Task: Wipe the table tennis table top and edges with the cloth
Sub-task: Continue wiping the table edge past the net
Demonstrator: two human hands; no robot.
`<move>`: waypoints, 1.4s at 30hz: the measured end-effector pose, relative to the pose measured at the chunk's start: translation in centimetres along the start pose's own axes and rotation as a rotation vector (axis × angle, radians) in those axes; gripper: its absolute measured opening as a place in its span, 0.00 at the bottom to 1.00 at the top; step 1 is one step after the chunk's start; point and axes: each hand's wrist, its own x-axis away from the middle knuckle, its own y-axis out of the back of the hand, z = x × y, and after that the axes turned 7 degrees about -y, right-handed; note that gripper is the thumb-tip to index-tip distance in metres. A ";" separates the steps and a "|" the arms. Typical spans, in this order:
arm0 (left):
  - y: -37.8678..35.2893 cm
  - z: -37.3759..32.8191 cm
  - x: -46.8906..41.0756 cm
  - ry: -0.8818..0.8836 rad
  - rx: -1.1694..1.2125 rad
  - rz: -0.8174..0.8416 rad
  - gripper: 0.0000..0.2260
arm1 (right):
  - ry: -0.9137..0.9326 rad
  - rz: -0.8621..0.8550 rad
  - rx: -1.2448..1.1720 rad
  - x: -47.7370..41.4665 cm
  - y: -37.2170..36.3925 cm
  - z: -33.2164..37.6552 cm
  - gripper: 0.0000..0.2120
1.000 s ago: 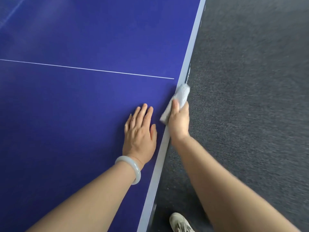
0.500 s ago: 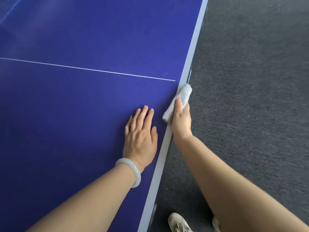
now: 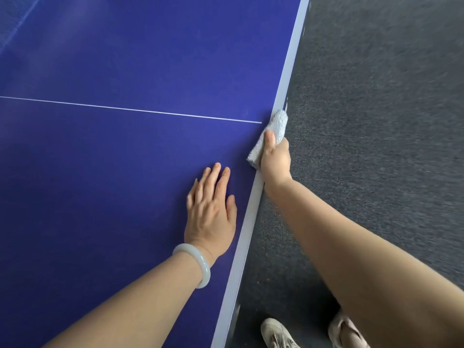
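Step in hand: edge wiping. Cloth point(image 3: 277, 124) folded over the table point(image 3: 125, 159) right edge band point(image 3: 288, 79), beside the white line point(image 3: 130, 110); gripped by right hand point(image 3: 275, 156), thumb on top, other fingers hidden. Left hand point(image 3: 213, 217) laid flat, fingers straight, close together. Next, as judged: cloth to be slid along the edge under firm pressure.

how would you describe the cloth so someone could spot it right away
On the blue table, follow the pale right edge to where the thin white line ends. There the right hand grips a folded cloth over that edge. It alone is fluffy and light grey.
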 end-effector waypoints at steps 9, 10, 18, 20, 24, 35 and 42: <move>0.0 -0.2 -0.1 0.008 -0.037 0.008 0.25 | 0.009 0.063 -0.023 12.7 0.7 -8.9 0.28; 0.0 -0.3 -0.1 0.010 -0.045 0.011 0.26 | -0.007 0.080 -0.013 12.8 0.9 -8.9 0.28; 1.0 -1.1 -0.1 0.013 -0.087 0.075 0.26 | -0.017 0.047 0.075 -1.0 0.7 1.7 0.30; 1.6 -1.1 -1.0 -0.012 -0.128 0.087 0.24 | 0.014 0.077 0.136 -1.6 1.0 1.9 0.31; 2.5 -0.9 -6.7 -0.055 -0.068 0.035 0.17 | 0.012 0.074 0.151 -1.7 0.8 1.4 0.29; 0.5 -3.6 -15.9 0.104 0.195 -0.041 0.21 | -0.020 0.108 0.036 -2.7 0.0 -0.4 0.30; -0.1 -3.7 -15.7 0.138 0.145 -0.048 0.21 | 0.153 0.114 0.076 -9.4 0.2 5.7 0.33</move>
